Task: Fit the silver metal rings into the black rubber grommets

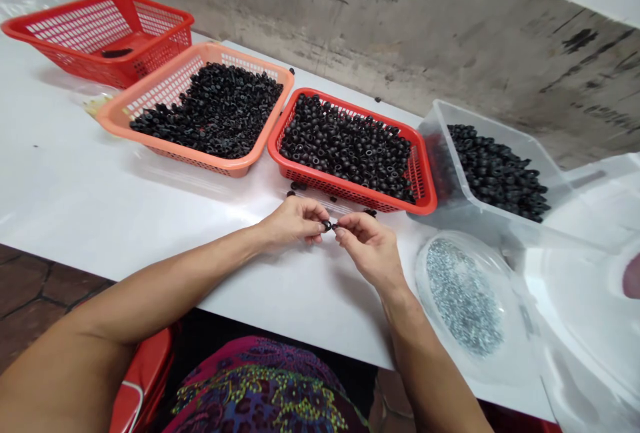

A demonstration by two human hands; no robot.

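My left hand (295,223) and my right hand (367,246) meet above the white table, their fingertips pinching a small black rubber piece (327,225). Its exact shape is mostly hidden by my fingers. Just behind my hands stands a red basket (345,186) full of black rubber rings. A few loose black pieces (299,186) lie on the table by its front. To my right, a round transparent plate (419,279) holds a heap of tiny silver metal parts (463,296).
An orange basket (155,76) and a transparent plastic tub (440,119) hold more black pieces. A red basket (155,5) stands at far left. The white table (125,199) runs along a concrete wall (400,19). A transparent plastic sheet (575,299) lies at right.
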